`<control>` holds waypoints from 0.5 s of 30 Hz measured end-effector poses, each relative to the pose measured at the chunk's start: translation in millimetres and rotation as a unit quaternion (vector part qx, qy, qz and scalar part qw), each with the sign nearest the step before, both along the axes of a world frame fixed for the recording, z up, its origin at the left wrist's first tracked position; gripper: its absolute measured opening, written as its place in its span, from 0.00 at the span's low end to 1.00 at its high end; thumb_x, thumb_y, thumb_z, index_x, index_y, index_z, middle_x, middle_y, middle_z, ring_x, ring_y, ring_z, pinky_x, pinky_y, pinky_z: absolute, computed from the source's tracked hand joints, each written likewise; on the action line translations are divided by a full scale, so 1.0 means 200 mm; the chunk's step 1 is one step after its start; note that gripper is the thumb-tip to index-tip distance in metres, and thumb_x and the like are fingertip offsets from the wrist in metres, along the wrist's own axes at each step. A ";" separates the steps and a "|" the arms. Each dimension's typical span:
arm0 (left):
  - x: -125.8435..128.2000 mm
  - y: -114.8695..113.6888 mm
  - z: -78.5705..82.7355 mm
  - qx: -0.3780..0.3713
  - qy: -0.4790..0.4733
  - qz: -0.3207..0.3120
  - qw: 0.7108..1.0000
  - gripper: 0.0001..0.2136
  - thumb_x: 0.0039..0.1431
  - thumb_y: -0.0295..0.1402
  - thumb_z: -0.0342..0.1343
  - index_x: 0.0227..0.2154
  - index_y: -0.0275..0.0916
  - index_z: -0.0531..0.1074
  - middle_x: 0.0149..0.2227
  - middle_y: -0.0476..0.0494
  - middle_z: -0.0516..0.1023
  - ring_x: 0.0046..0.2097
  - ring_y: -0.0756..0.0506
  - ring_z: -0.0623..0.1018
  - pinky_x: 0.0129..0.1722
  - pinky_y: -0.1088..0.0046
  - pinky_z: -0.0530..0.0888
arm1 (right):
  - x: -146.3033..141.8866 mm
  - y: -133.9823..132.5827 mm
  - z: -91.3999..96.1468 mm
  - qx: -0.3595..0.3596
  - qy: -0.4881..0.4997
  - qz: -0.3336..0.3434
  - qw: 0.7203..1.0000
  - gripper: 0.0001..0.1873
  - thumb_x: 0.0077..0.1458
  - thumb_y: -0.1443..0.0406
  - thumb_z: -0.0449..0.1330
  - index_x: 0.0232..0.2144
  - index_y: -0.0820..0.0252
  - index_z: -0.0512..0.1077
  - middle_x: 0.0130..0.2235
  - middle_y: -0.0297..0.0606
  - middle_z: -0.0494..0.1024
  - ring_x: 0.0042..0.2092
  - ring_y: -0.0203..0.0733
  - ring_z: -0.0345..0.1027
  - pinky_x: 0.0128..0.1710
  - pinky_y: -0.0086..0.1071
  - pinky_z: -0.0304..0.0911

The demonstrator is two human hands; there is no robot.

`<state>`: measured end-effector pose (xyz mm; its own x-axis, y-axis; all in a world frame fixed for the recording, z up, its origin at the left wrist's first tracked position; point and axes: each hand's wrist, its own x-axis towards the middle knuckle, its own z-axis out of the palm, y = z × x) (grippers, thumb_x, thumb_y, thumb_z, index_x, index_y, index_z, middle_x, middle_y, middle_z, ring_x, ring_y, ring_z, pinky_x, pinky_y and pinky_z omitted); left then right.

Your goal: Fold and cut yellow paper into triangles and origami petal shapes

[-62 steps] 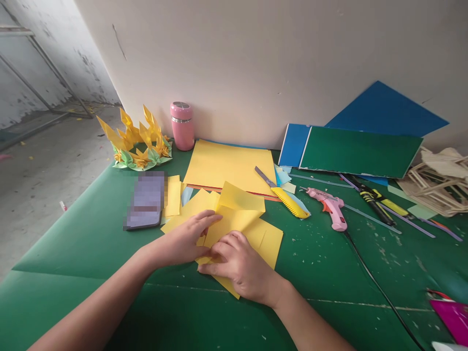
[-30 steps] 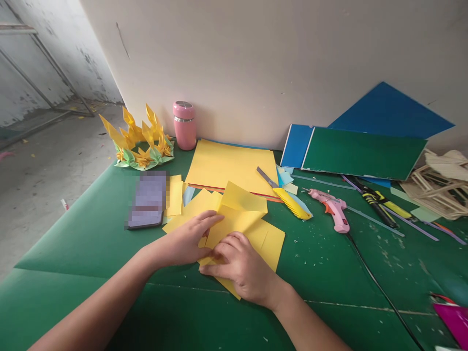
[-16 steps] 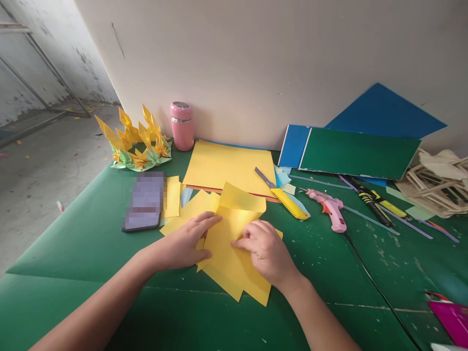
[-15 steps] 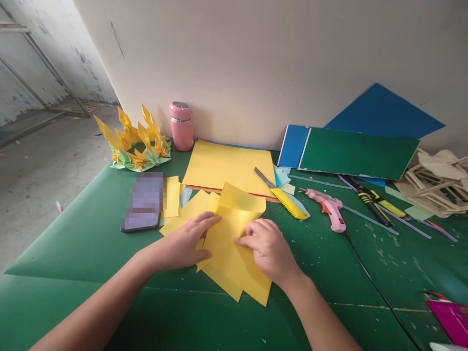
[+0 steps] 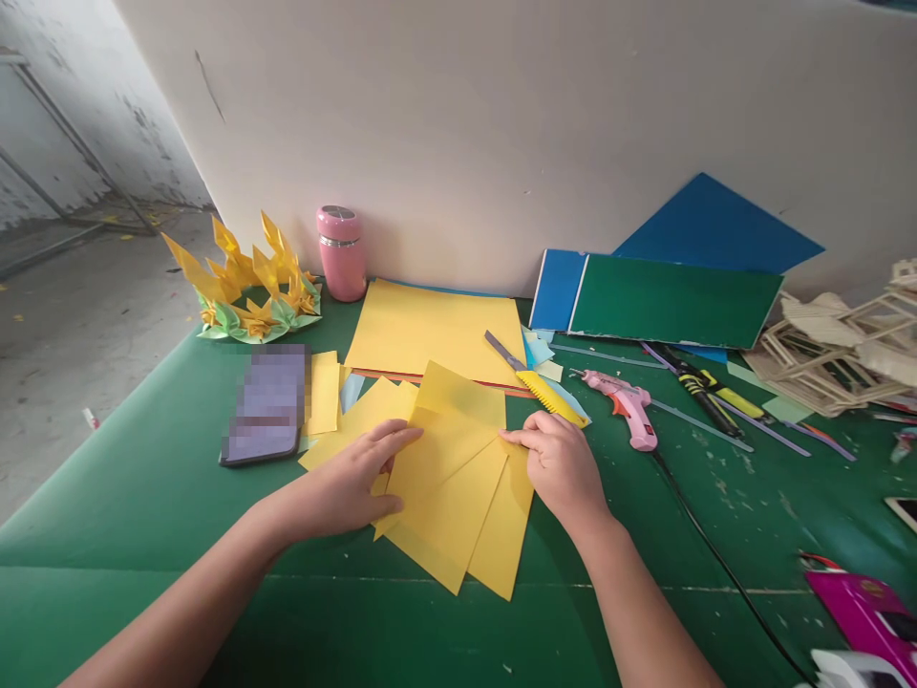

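A creased sheet of yellow paper (image 5: 451,459) lies over several other yellow sheets (image 5: 505,549) fanned out on the table. My left hand (image 5: 354,478) holds its left edge, the thumb set apart below the fingers. At the sheet's right edge, my right hand (image 5: 563,463) pinches the paper between thumb and forefinger, the other fingers curled in. A diagonal crease line runs from near the right fingertips toward the lower left. Just beyond my right hand lies a yellow utility knife (image 5: 548,394) with its blade extended.
Behind the sheets is a larger yellow stack (image 5: 430,330). To the left are a phone (image 5: 268,401), a paper crown (image 5: 250,287) and a pink flask (image 5: 342,253). A pink glue gun (image 5: 627,406), its cord, cutters (image 5: 706,387) and a wooden stick model (image 5: 838,354) are on the right.
The sheet's raised, curled upper part has flattened down. My right hand has moved from the sheet's middle outward to its right edge. The view has shifted slightly right.
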<state>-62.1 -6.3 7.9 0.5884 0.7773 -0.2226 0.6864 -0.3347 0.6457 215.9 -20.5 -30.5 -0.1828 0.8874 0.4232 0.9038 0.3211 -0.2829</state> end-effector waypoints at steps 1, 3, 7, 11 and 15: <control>0.00 0.00 0.00 -0.003 0.003 0.002 1.000 0.32 0.49 0.29 0.54 0.60 0.45 0.57 0.63 0.41 0.57 0.46 0.45 0.74 0.43 0.74 0.73 | 0.00 0.00 0.00 0.001 0.005 -0.004 1.000 0.24 0.52 0.80 0.49 0.33 0.55 0.81 0.25 0.38 0.68 0.31 0.42 0.62 0.30 0.34 0.55; 0.00 0.00 0.00 -0.005 0.007 0.006 1.000 0.33 0.49 0.29 0.55 0.60 0.45 0.57 0.63 0.41 0.57 0.45 0.45 0.74 0.43 0.74 0.73 | -0.01 0.00 -0.01 0.002 0.016 -0.012 1.000 0.25 0.50 0.81 0.48 0.32 0.55 0.81 0.26 0.38 0.69 0.31 0.42 0.62 0.30 0.34 0.56; 0.00 0.00 -0.01 0.015 0.003 0.000 1.000 0.33 0.49 0.28 0.54 0.60 0.45 0.57 0.63 0.40 0.58 0.43 0.46 0.75 0.41 0.73 0.74 | -0.03 0.00 -0.01 0.002 0.023 -0.024 0.999 0.27 0.46 0.83 0.47 0.32 0.56 0.81 0.26 0.38 0.69 0.31 0.42 0.62 0.30 0.34 0.58; -0.01 0.00 -0.01 0.025 -0.009 -0.003 1.000 0.32 0.48 0.28 0.54 0.59 0.44 0.58 0.62 0.40 0.60 0.41 0.47 0.75 0.41 0.73 0.74 | -0.02 0.01 -0.02 0.015 0.013 -0.032 0.999 0.28 0.44 0.82 0.47 0.34 0.56 0.81 0.26 0.39 0.71 0.31 0.43 0.64 0.30 0.34 0.60; -0.01 0.01 -0.01 0.025 -0.017 0.000 1.000 0.32 0.47 0.27 0.54 0.58 0.44 0.59 0.60 0.40 0.61 0.40 0.48 0.74 0.41 0.73 0.74 | 0.00 0.01 -0.03 0.026 0.031 -0.058 0.997 0.26 0.44 0.80 0.46 0.33 0.60 0.81 0.26 0.41 0.73 0.32 0.45 0.65 0.31 0.36 0.63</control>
